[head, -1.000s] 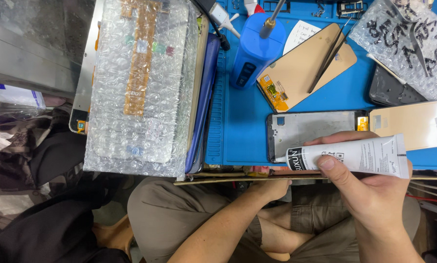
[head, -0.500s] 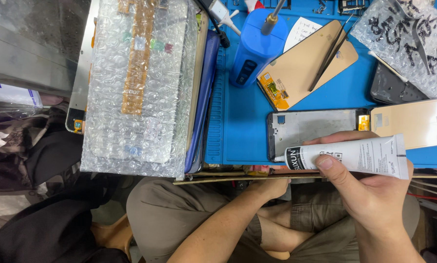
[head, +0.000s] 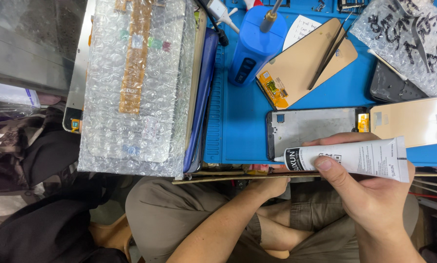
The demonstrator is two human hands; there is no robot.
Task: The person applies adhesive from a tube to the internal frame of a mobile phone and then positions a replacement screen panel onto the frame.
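Right hand [head: 374, 195]: fingers wrapped round a white adhesive tube [head: 347, 158], thumb pressed flat on its printed side, tube lying level, crimped end to the right.
Nozzle: its tip sits at the lower left corner of the phone frame [head: 313, 127], touching or just above the rim; cannot tell which.
Phone frame: lies open side up on the blue work mat [head: 243, 126], near the table's front edge.
Left hand [head: 269, 185]: under the table edge, mostly hidden; cannot tell how the fingers stand or whether they hold anything.
Doing it well (judgement): light, even thumb pressure, tip kept on the rim ledge, a thin unbroken bead; steady the frame so it does not slide.
Tube label: black band at the nozzle end, small square code patch and fine print on white.
Bubble-wrap parcel [head: 136, 87]: large, left of the mat, orange strip showing through the top, stacked on flat panels.
Second bubble-wrap bag [head: 408, 41]: top right corner, black handwriting across it.
Paper note [head: 301, 29]: white, handwritten, behind the tan screen panel [head: 306, 61].
Blue cylinder [head: 252, 48]: upright at mat's far edge, dark panel on its side.
Tan panel [head: 413, 121]: right of the frame, small white sticker.
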